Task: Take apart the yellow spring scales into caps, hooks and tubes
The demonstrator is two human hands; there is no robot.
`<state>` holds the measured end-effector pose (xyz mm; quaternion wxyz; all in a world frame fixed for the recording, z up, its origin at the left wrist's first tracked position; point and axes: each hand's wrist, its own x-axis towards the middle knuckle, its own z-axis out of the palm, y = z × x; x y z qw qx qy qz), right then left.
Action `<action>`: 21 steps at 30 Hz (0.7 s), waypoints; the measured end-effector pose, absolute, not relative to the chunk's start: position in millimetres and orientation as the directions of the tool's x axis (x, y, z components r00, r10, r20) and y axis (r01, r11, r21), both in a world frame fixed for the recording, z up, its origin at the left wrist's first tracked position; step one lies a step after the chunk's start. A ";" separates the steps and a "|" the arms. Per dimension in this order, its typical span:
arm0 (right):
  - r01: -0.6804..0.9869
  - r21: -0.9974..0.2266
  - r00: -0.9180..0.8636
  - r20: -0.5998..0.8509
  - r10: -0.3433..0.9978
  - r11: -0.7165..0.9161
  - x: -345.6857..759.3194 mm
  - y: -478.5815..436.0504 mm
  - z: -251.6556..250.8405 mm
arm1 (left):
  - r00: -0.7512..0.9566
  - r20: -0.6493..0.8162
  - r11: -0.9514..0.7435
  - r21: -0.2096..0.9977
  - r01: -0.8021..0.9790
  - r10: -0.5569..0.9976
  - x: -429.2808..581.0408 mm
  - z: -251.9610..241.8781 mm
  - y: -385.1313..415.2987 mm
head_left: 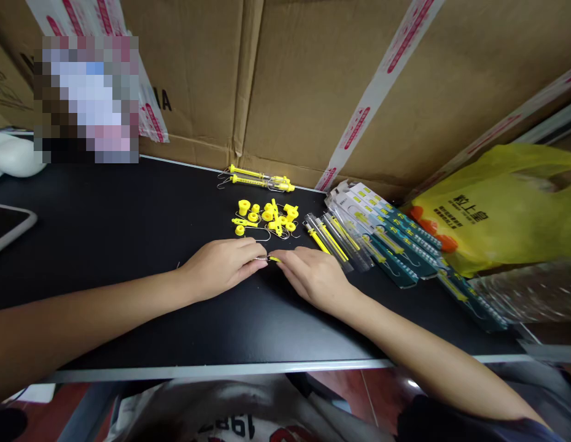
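Over the middle of the black tabletop my two hands meet, fingertips nearly touching. Pinched in my left hand (225,265) is a thin metal coil spring (261,258), mostly covered by the fingers. My right hand (315,274) is closed on a small yellow plastic piece (275,259), whose end meets the spring; whether they are hooked together I cannot tell. Just beyond my fingers lies a pile of yellow plastic caps (267,215) and wire hooks. Several clear tubes with yellow rods (334,238) lie beside my right hand.
Two assembled spring scales (255,179) lie at the back, near the cardboard boxes (295,92). Carded packages (387,233) are stacked on the right, beside a yellow plastic bag (501,209). A white-edged device (11,224) sits at the far left.
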<state>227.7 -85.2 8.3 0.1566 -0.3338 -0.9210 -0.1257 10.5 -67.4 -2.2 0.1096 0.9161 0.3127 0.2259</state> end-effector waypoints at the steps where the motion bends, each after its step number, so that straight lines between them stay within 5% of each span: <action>1: 0.655 0.135 -0.729 0.373 0.574 0.744 227.6 -85.5 7.6 | 0.702 0.352 -0.783 0.342 0.519 0.619 10.4 -2.3 -67.1; 5: 0.682 0.058 -0.705 0.316 0.635 0.729 226.8 -87.1 3.7 | 0.708 0.372 -0.798 0.329 0.505 0.601 10.0 -2.3 -66.2; 15: 0.593 -0.521 -0.668 0.107 0.736 0.614 225.1 -88.4 12.3 | 0.730 0.363 -0.815 0.295 0.500 0.579 9.6 -4.6 -67.5; 21: 0.490 -0.733 -0.656 0.046 0.754 0.471 226.5 -88.4 16.1 | 0.724 0.369 -0.811 0.311 0.495 0.583 9.8 -6.0 -66.9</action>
